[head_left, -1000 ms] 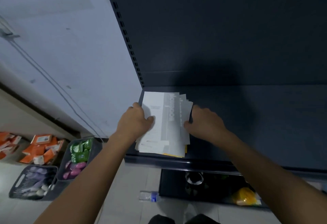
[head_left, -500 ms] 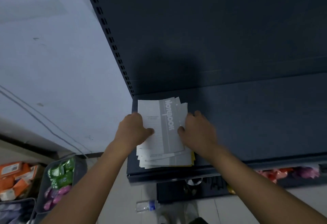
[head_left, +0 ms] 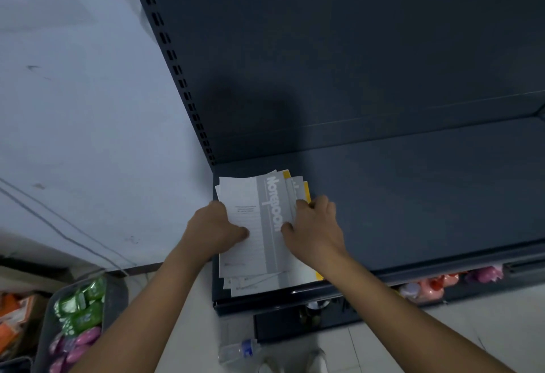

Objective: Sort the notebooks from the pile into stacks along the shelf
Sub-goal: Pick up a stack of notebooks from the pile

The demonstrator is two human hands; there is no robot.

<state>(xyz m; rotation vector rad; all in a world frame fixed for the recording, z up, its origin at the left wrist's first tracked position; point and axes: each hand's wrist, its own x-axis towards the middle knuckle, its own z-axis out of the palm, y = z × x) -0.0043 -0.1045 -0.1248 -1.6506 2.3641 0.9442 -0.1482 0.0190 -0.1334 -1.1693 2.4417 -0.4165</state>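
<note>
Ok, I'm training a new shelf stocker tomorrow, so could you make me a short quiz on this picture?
1. True or false: the left hand and the right hand both touch the pile of notebooks.
2. Where on the shelf does the pile lie? A. at its left end. B. in the middle. C. at its right end.
3. Fill in: the lower notebook's edge showing beside the top notebook is ____.

Key: 1 true; 2 A; 3 yellow.
</note>
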